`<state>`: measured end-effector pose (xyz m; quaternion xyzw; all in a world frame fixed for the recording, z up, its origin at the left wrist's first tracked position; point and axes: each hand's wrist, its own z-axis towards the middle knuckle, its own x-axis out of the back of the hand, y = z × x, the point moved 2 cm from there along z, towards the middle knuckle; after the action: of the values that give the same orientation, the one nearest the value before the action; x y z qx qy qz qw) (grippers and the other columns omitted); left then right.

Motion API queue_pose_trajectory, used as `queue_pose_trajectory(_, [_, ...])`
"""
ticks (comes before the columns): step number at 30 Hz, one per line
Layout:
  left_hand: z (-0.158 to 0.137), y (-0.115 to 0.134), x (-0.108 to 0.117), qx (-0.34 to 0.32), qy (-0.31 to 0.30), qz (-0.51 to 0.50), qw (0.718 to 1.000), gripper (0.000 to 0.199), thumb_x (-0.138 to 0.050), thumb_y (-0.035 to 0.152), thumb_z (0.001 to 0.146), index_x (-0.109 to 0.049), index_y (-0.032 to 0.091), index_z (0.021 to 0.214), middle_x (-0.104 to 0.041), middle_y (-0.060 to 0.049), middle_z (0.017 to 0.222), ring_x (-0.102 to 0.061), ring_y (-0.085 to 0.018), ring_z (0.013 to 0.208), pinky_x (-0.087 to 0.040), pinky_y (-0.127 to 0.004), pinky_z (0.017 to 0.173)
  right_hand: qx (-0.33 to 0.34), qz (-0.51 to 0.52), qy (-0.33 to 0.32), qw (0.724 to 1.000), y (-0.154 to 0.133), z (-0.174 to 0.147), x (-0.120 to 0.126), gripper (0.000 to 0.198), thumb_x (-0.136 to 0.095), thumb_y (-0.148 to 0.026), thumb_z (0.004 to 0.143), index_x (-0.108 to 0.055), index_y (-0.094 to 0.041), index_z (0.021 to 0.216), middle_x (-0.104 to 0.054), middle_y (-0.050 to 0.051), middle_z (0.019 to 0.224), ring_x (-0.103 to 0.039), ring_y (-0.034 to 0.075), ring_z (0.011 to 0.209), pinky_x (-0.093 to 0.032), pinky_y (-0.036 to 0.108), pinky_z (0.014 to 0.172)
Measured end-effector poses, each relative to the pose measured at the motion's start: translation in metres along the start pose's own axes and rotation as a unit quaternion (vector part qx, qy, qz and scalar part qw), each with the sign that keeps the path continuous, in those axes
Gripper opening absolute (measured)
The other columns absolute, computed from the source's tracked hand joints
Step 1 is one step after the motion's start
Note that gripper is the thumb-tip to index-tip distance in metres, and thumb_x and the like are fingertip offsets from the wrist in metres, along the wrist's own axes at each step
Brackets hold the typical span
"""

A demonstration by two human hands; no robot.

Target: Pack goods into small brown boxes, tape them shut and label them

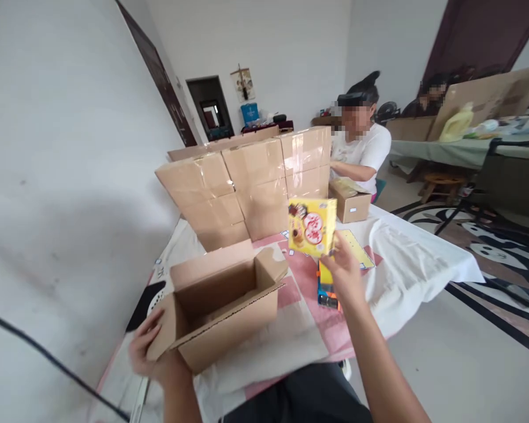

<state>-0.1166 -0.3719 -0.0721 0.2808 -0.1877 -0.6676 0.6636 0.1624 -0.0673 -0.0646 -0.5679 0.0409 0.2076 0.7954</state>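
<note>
An open cardboard box (229,335) stands on the table in front of me, its flaps folded outward. My left hand (152,346) grips the box's left flap, fingers wrapped over its outer side. Raised above the table to the right, my right hand (344,267) holds a small yellow carton (311,226) with red lettering in white circles, pinched at its lower right corner. Behind and below that hand lies a blue and orange object (328,298) with a dark end, partly hidden. Inside the box I see only bare brown walls; part of its floor is hidden.
A wall of taped cardboard boxes (255,182) stands across the table. A person in a white shirt (364,147) sits beyond it, near a smaller cardboard box (355,207). A white cloth (405,247) drapes the table's right edge. A dark chair (506,188) is at the far right.
</note>
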Motion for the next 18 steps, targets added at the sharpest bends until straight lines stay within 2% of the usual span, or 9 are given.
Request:
queue_pose_trajectory(1, [-0.009, 0.003, -0.011, 0.024, 0.033, -0.049, 0.998, 0.012, -0.065, 0.026, 0.076, -0.053, 0.027, 0.076, -0.073, -0.001, 0.110, -0.069, -0.032, 0.110, -0.049, -0.063, 0.104, 0.037, -0.007, 0.003, 0.999, -0.017, 0.003, 0.007, 0.071, -0.075, -0.034, 0.082, -0.051, -0.029, 0.149, -0.062, 0.011, 0.144, -0.060, 0.029, 0.132, -0.052, 0.053, 0.108])
queue_pose_trajectory(2, [-0.016, 0.005, -0.021, 0.046, 0.032, -0.097, 0.994, 0.009, -0.062, 0.025, 0.079, -0.054, 0.026, 0.076, -0.074, -0.001, 0.106, -0.070, -0.029, 0.109, -0.050, -0.059, 0.103, 0.069, -0.009, 0.003, 0.998, -0.035, 0.005, 0.011, 0.075, -0.074, -0.034, 0.085, -0.045, -0.031, 0.154, -0.061, 0.011, 0.146, -0.060, 0.029, 0.133, -0.052, 0.054, 0.108])
queue_pose_trajectory(4, [-0.026, 0.008, -0.038, 0.071, -0.016, -0.150, 0.986, 0.007, -0.060, 0.024, 0.079, -0.055, 0.024, 0.073, -0.075, 0.000, 0.099, -0.071, -0.026, 0.101, -0.054, -0.053, 0.096, 0.123, -0.016, -0.024, 0.992, -0.070, 0.008, 0.013, 0.077, -0.073, -0.035, 0.090, -0.039, -0.036, 0.159, -0.057, 0.008, 0.151, -0.057, 0.028, 0.137, -0.051, 0.055, 0.110])
queue_pose_trajectory(6, [-0.033, 0.008, -0.047, 0.079, -0.064, -0.159, 0.982, 0.009, -0.062, 0.026, 0.076, -0.056, 0.022, 0.071, -0.076, -0.002, 0.096, -0.072, -0.026, 0.095, -0.056, -0.049, 0.089, 0.172, -0.038, -0.086, 0.981, -0.102, 0.009, 0.009, 0.074, -0.075, -0.036, 0.090, -0.043, -0.038, 0.157, -0.054, 0.005, 0.154, -0.053, 0.028, 0.141, -0.050, 0.054, 0.112])
queue_pose_trajectory(9, [-0.043, 0.005, -0.050, 0.087, -0.104, -0.152, 0.979, 0.012, -0.064, 0.027, 0.076, -0.055, 0.021, 0.071, -0.076, -0.004, 0.097, -0.072, -0.027, 0.096, -0.057, -0.048, 0.086, 0.195, -0.106, -0.234, 0.947, -0.134, 0.011, -0.006, 0.063, -0.074, -0.036, 0.091, -0.053, -0.040, 0.150, -0.058, 0.003, 0.149, -0.056, 0.028, 0.137, -0.057, 0.047, 0.104])
queue_pose_trajectory(11, [-0.049, 0.003, -0.050, 0.093, -0.120, -0.149, 0.977, 0.013, -0.064, 0.027, 0.077, -0.055, 0.021, 0.071, -0.076, -0.005, 0.098, -0.072, -0.026, 0.097, -0.056, -0.047, 0.087, 0.181, -0.177, -0.363, 0.897, -0.142, 0.010, -0.019, 0.049, -0.069, -0.030, 0.094, -0.063, -0.038, 0.143, -0.063, 0.004, 0.142, -0.063, 0.026, 0.126, -0.059, 0.041, 0.096])
queue_pose_trajectory(14, [-0.054, 0.002, -0.049, 0.097, -0.128, -0.143, 0.977, 0.014, -0.065, 0.027, 0.077, -0.054, 0.021, 0.070, -0.075, -0.005, 0.097, -0.072, -0.025, 0.096, -0.056, -0.045, 0.085, 0.144, -0.294, -0.541, 0.775, -0.131, 0.001, -0.042, 0.042, -0.059, -0.016, 0.096, -0.072, -0.037, 0.131, -0.068, 0.003, 0.131, -0.070, 0.019, 0.106, -0.057, 0.031, 0.086])
queue_pose_trajectory(16, [-0.055, 0.002, -0.048, 0.093, -0.127, -0.140, 0.978, 0.017, -0.065, 0.028, 0.077, -0.053, 0.021, 0.069, -0.075, -0.005, 0.095, -0.071, -0.025, 0.094, -0.056, -0.045, 0.084, 0.126, -0.365, -0.603, 0.698, -0.114, -0.008, -0.055, 0.046, -0.057, -0.009, 0.094, -0.076, -0.037, 0.124, -0.071, 0.002, 0.123, -0.071, 0.016, 0.096, -0.053, 0.028, 0.081])
queue_pose_trajectory(18, [-0.055, 0.001, -0.045, 0.086, -0.126, -0.133, 0.979, 0.020, -0.066, 0.032, 0.077, -0.051, 0.022, 0.069, -0.074, -0.005, 0.094, -0.071, -0.025, 0.093, -0.055, -0.044, 0.084, 0.122, -0.420, -0.617, 0.655, -0.097, -0.017, -0.066, 0.048, -0.057, -0.005, 0.090, -0.078, -0.036, 0.119, -0.072, 0.002, 0.116, -0.071, 0.016, 0.091, -0.050, 0.025, 0.076])
